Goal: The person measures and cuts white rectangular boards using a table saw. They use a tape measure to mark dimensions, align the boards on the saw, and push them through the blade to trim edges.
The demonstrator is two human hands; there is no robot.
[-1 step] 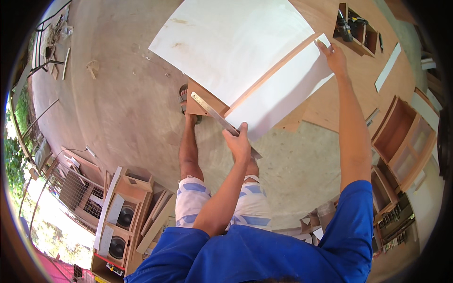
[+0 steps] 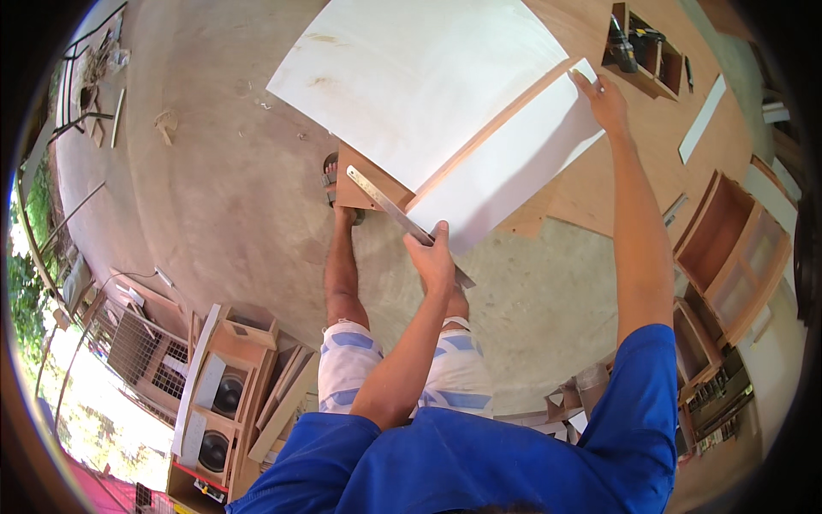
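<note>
The white strip (image 2: 505, 163) lies far and right of the left hand (image 2: 435, 261), its long axis running near left to far right beside the big white panel (image 2: 419, 77). The left hand is clamped on the steel ruler (image 2: 404, 222) at the strip's near end; whether it also pinches the strip is hard to tell. The right hand (image 2: 606, 104) grips the far corner.

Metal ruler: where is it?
In the head view's middle, the metal ruler is in the left hand, by the lower end of the white strip.
</note>
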